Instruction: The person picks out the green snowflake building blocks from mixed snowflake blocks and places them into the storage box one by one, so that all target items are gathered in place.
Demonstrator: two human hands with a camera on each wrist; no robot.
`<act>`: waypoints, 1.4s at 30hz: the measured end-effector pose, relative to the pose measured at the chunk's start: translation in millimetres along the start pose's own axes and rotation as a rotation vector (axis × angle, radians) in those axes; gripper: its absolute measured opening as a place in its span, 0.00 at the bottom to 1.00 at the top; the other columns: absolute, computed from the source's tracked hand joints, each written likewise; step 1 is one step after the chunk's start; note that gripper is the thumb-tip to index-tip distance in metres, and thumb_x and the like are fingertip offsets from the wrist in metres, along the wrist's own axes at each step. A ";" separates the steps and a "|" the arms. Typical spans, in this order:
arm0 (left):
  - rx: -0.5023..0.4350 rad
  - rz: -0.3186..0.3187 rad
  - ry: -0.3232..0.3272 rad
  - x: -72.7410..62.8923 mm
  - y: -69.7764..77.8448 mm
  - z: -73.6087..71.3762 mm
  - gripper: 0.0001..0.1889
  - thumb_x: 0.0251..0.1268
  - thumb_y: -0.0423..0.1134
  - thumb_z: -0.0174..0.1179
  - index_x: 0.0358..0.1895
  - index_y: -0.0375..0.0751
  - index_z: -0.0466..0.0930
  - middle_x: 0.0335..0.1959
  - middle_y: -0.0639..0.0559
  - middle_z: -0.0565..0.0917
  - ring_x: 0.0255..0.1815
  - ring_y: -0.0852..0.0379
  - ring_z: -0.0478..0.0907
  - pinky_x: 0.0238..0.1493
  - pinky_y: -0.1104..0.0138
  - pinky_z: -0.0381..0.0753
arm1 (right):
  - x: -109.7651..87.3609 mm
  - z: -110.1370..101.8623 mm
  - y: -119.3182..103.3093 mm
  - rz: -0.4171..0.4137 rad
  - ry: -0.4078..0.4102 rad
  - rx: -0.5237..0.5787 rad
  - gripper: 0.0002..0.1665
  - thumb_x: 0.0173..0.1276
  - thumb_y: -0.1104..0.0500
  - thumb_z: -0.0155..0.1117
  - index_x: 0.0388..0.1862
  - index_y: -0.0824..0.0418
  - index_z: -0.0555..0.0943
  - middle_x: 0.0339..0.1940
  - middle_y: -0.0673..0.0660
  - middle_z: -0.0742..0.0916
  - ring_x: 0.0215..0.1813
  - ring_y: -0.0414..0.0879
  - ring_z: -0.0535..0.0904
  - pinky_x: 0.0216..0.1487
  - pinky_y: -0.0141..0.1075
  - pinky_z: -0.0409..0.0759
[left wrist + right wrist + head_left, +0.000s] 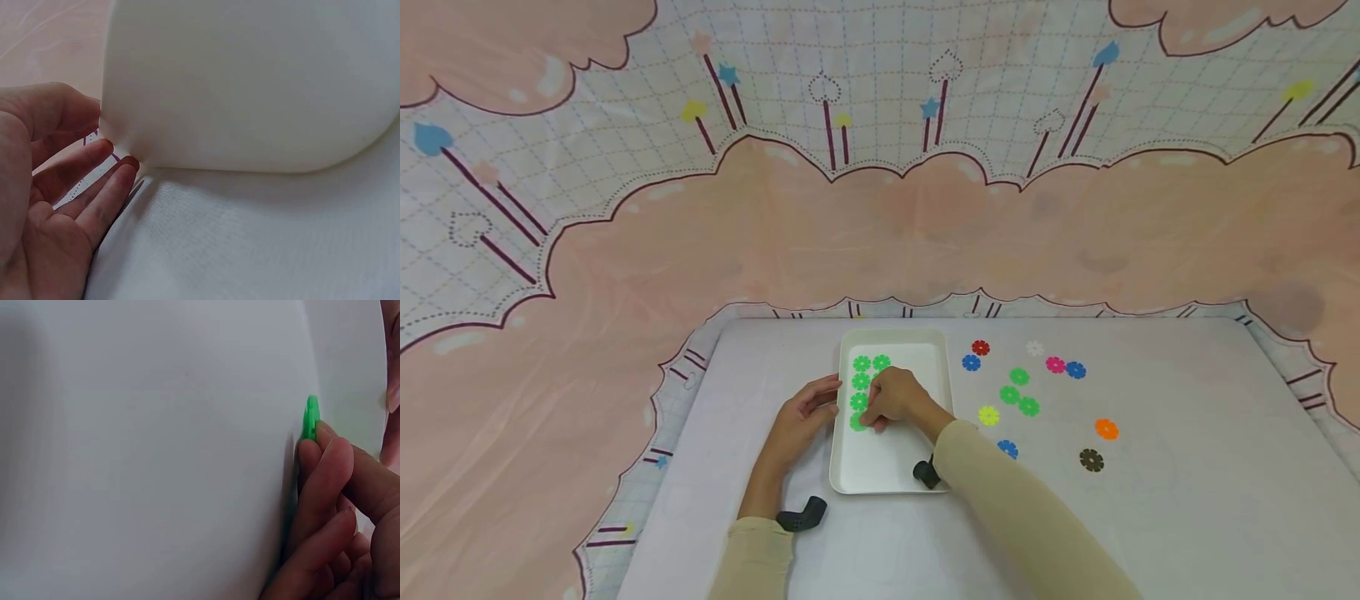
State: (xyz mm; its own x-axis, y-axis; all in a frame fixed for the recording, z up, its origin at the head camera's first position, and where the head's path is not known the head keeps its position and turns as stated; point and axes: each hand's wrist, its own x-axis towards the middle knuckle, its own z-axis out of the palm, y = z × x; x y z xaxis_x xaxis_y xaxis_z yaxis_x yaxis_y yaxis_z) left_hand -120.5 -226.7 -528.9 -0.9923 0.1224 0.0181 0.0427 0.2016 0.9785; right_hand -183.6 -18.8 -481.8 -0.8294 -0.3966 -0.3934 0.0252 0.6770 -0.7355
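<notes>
My right hand (pixel 891 396) reaches over the white tray (pixel 887 467). Its thumb and a finger pinch a green snowflake disc (pixel 310 417), seen edge-on close to the tray's side wall in the right wrist view. Several green snowflake discs (pixel 860 382) lie in a column along the tray's left side, with another disc (pixel 882 362) beside the top one; the right hand covers part of this area. At the tray's left edge is my left hand (pixel 801 421), fingers loosely bent. In the left wrist view its fingertips (pixel 128 164) touch the tray's outer side.
Right of the tray, loose discs lie scattered: green (pixel 1018 377), yellow (pixel 988 416), red (pixel 981 347), pink (pixel 1056 365), white (pixel 1034 348), orange (pixel 1107 429), dark brown (pixel 1092 460) and several blue (pixel 972 362). A white cloth (pixel 1187 500) covers the table; a patterned curtain (pixel 925 242) hangs behind.
</notes>
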 end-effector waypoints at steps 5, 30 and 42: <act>0.000 -0.002 0.003 0.4 -0.2 -0.2 0.21 0.71 0.33 0.62 0.66 0.41 0.78 0.74 0.50 0.74 0.72 0.44 0.74 0.63 0.76 0.77 | 0.4 1.5 -1.3 0.023 0.010 0.002 0.17 0.51 0.61 0.85 0.21 0.59 0.80 0.13 0.51 0.86 0.17 0.41 0.84 0.23 0.27 0.72; -0.021 -0.002 -0.002 -1.0 0.6 -0.5 0.21 0.71 0.31 0.62 0.66 0.39 0.77 0.74 0.48 0.73 0.72 0.42 0.73 0.63 0.76 0.77 | -1.0 4.4 1.3 0.033 0.024 -0.025 0.17 0.52 0.57 0.84 0.24 0.58 0.80 0.14 0.51 0.86 0.20 0.41 0.85 0.29 0.32 0.72; -0.037 0.017 -0.009 -1.9 1.7 -0.6 0.22 0.71 0.33 0.63 0.66 0.39 0.77 0.74 0.47 0.73 0.72 0.41 0.73 0.64 0.76 0.77 | -4.1 -3.7 5.0 -0.026 0.001 0.061 0.16 0.52 0.60 0.84 0.22 0.58 0.80 0.15 0.51 0.86 0.19 0.41 0.84 0.25 0.28 0.72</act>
State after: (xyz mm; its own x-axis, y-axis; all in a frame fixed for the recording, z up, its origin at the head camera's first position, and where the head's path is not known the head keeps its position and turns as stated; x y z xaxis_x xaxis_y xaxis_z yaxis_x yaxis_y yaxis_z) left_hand -118.6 -227.1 -527.1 -0.9904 0.1345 0.0327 0.0547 0.1636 0.9850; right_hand -182.1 -11.4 -481.9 -0.8305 -0.4130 -0.3737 0.0376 0.6279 -0.7774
